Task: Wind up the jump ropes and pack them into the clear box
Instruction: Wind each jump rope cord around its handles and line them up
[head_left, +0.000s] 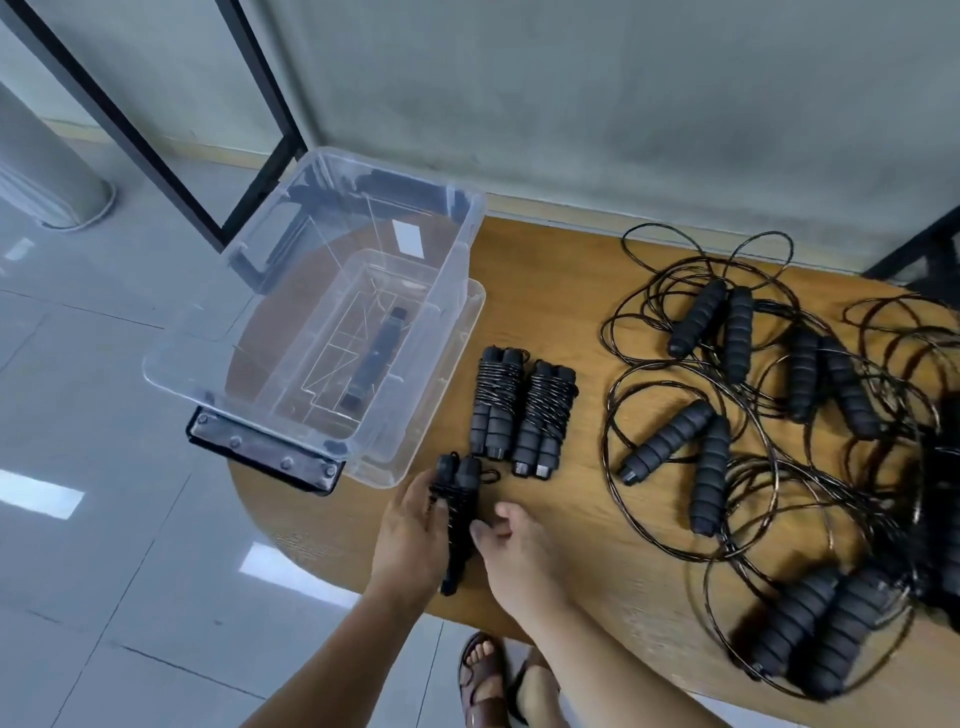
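Near the table's front edge (291, 519), both hands (410, 525) apparently clasp a wound rope (457, 514).

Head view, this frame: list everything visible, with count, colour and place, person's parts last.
clear box: one, transparent, table's left end, atop its lid.
wound jump ropes: two, black, side by side right of the box.
rope bundle in hand: one, black, near table's front edge.
loose jump ropes: several, black, tangled over table's right half; exact count unclear.
table: one, wooden, rounded.
floor: grey tiles, left.
sandalled feet: two, brown sandals, below the table edge.
left hand: holds the bundle.
right hand: fingers curled at the bundle.
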